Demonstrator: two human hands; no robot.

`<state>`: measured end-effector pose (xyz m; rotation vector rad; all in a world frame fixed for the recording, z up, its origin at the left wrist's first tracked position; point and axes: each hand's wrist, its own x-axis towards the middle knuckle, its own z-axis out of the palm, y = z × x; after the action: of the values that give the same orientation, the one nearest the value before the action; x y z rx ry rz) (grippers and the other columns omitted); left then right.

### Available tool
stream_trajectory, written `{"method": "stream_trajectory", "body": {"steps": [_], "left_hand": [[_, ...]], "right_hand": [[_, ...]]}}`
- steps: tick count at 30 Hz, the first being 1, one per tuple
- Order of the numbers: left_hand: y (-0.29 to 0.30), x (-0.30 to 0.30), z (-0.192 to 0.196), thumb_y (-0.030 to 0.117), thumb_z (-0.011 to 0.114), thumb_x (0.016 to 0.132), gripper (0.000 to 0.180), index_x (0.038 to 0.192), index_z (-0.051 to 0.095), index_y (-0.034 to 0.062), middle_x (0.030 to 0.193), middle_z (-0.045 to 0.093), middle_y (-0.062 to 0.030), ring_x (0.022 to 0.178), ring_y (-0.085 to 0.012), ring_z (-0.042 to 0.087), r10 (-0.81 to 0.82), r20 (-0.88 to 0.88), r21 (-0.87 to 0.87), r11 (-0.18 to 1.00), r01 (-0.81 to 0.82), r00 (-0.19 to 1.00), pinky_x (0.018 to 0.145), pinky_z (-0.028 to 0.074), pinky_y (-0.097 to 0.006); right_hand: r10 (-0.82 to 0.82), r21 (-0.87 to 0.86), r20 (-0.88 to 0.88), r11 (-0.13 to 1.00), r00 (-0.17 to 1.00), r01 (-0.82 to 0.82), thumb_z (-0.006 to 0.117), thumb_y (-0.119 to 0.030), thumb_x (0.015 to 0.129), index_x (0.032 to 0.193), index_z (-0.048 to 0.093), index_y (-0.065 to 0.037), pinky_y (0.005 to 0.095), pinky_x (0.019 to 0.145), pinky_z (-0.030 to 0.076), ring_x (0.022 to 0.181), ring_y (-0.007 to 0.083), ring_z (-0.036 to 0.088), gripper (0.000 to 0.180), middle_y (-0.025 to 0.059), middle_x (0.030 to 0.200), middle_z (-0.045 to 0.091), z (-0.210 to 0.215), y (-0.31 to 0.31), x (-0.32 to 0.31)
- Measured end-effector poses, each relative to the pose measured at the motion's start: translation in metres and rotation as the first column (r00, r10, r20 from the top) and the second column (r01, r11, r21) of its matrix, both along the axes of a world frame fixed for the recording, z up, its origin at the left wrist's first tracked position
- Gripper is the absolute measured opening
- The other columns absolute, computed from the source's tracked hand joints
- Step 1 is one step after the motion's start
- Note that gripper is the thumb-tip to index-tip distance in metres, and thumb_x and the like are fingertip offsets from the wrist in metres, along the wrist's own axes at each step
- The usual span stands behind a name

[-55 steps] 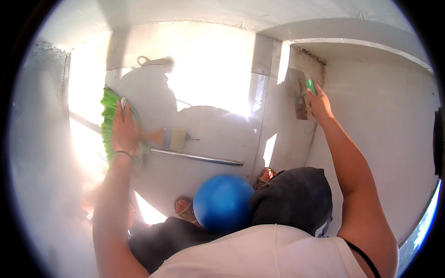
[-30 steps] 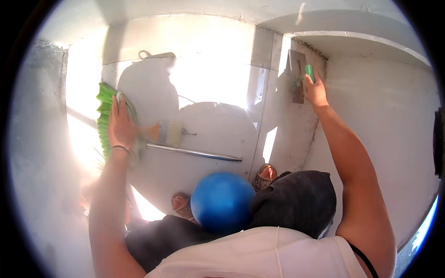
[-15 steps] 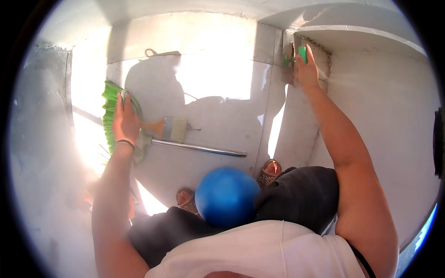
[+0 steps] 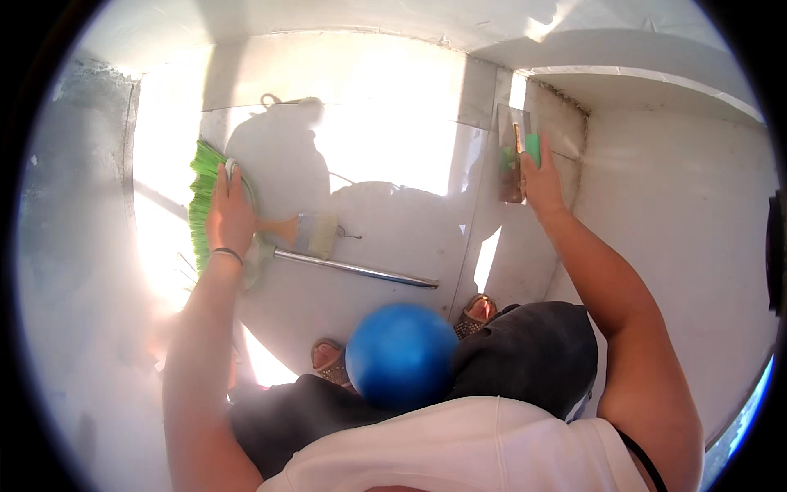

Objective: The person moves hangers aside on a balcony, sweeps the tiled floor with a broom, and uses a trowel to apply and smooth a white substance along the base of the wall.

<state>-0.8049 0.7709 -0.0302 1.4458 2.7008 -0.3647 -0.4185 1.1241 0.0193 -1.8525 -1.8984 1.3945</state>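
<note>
Clothing filled the near field: a white shirt (image 4: 459, 447), dark trousers (image 4: 525, 353) and a blue ball-shaped object (image 4: 400, 355) resting at the lap, with sandalled feet (image 4: 479, 310) just beyond on the pale floor (image 4: 385, 221). Further out, the left arm extended forward, a dark band at the wrist, and the left hand (image 4: 229, 215) lay palm-down, fingers spread and unclenched, pressing the head of a green-bristled broom (image 4: 201, 201); its metal handle (image 4: 352, 269) ran rightward across the floor, and a flat paintbrush (image 4: 307, 234) lay just beside the hand. Farthest, the right arm reached nearly straight to the corner, where the right hand (image 4: 541, 184) grasped a green-handled trowel (image 4: 515, 156), blade flat against the wall (image 4: 566, 131). Good practice here would be judged to call for keeping the blade flush and the pressure even, with the left hand serving as a steady brace. Strong sun glare obscured much of the floor at left.
</note>
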Motion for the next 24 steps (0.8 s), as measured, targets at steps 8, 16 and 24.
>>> {"method": "stream_trajectory", "body": {"steps": [8, 16, 24], "left_hand": [[0.022, 0.013, 0.014, 0.006, 0.051, 0.087, 0.055, 0.141, 0.043, 0.0112, 0.151, 0.035, -0.0124, 0.130, -0.0274, 0.045, 0.105, 0.121, 0.065, 0.991, -0.113, 0.987, 0.095, 0.050, -0.035], [0.026, 0.015, 0.019, 0.006, 0.054, 0.086, 0.056, 0.141, 0.043, 0.0099, 0.151, 0.035, -0.0121, 0.126, -0.0291, 0.049, 0.094, 0.180, 0.098, 0.989, -0.113, 0.979, 0.095, 0.049, -0.034], [0.024, 0.022, 0.020, 0.007, 0.051, 0.088, 0.052, 0.139, 0.044, 0.0107, 0.150, 0.036, -0.0133, 0.127, -0.0311, 0.048, 0.096, 0.187, 0.153, 0.980, -0.126, 0.978, 0.094, 0.050, -0.039]], "right_hand": [[0.030, 0.159, 0.147, 0.986, 0.989, -0.054, 0.053, -0.021, 0.098, 0.150, 0.032, -0.023, 0.0306, 0.095, 0.044, 0.112, 0.0219, 0.056, 0.057, 0.0121, 0.132, 0.055, -0.003, 0.066, 0.009], [-0.025, 0.089, 0.166, 0.996, 0.986, 0.010, 0.052, -0.024, 0.099, 0.153, 0.023, -0.026, 0.0273, 0.055, 0.046, 0.060, 0.0102, 0.051, 0.061, 0.0044, 0.087, 0.060, 0.002, 0.083, 0.012], [-0.021, 0.183, 0.136, 0.983, 0.990, -0.004, 0.052, -0.029, 0.098, 0.152, 0.025, -0.029, 0.0281, 0.049, 0.043, 0.056, 0.0118, 0.049, 0.061, 0.0037, 0.086, 0.059, -0.048, 0.086, 0.104]]}}
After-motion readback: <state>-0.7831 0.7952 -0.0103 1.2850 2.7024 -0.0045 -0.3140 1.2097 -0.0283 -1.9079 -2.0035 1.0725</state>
